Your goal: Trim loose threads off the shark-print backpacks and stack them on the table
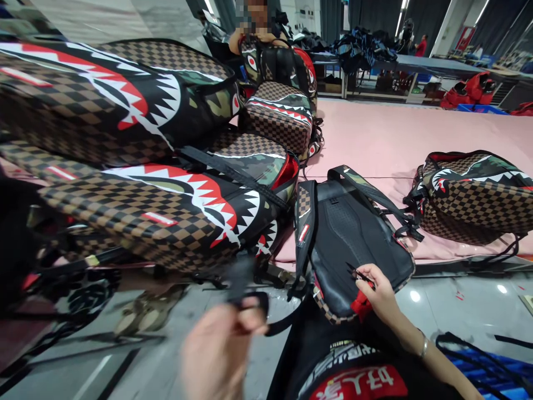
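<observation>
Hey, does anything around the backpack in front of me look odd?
No spill or damage shows. The backpack lies askew, its near end jutting past the edge of the pink table; that may simply make it easier to work on. Nothing else stands out.

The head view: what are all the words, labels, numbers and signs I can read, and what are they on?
"好人家": red patch on the person's black clothing.
White and yellow lettering above that patch: too blurred to read.
Red-and-white labels on the backpacks: too small to read.
Red sign in the background: too small to read.
</observation>
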Available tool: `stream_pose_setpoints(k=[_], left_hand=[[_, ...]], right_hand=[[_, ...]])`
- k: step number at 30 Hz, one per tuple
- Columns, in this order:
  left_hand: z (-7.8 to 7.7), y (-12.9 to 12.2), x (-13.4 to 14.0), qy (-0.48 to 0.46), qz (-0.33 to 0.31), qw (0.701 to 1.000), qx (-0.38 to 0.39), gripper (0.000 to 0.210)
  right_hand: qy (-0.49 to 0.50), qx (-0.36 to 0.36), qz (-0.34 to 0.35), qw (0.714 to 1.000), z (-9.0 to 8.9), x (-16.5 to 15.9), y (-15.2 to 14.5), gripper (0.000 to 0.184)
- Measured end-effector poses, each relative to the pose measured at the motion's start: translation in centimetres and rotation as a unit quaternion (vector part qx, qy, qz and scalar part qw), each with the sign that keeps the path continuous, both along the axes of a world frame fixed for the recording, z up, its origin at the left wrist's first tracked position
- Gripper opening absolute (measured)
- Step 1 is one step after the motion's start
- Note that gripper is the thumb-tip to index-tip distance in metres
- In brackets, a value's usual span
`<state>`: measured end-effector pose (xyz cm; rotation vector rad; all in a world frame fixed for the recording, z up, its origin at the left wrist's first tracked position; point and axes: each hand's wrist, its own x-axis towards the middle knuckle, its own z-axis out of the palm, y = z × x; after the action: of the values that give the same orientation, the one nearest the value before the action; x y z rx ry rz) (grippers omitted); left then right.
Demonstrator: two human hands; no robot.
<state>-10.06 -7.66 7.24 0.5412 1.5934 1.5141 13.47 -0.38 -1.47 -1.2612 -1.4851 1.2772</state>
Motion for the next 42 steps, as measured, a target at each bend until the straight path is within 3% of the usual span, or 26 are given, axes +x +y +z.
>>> stream_pose_setpoints(k=[3, 8, 15, 22, 32, 42], left_hand=[[-2.2, 1.4, 4.0, -0.125, -0.115, 0.984, -0.052, 0.038], [-4.6, 1.6, 7.1, -0.162, -0.164, 0.972, -0.046, 0.032], [-5.0, 1.3, 6.4, -0.035, -0.211, 0.977, -0.009, 0.025], [-5.2, 1.1, 6.9, -0.019, -0.216, 0.976, -0.014, 0.023], [-5.0, 1.4, 6.8, -0.079, -0.178, 0.981, -0.027, 0.025], [-4.8, 1.3, 6.6, -0.027, -0.202, 0.979, -0.015, 0.022]], right_hand=[[-0.016, 0.007, 0.008, 1.0, 1.1, 0.1, -0.6, 0.026], [-0.059, 0.067, 0.073, 0.993, 3.1, 0.3, -1.3, 0.016], [-0.134, 0.116, 0.119, 0.977, 3.8, -0.6, -1.6, 0.013], [-0.167, 0.166, 0.113, 0.965, 3.2, -1.2, -1.3, 0.011], [-0.106, 0.126, 0.084, 0.983, 3.0, -0.7, -1.3, 0.011], [-0.109, 0.111, 0.114, 0.981, 2.7, -1.3, -1.3, 0.016]])
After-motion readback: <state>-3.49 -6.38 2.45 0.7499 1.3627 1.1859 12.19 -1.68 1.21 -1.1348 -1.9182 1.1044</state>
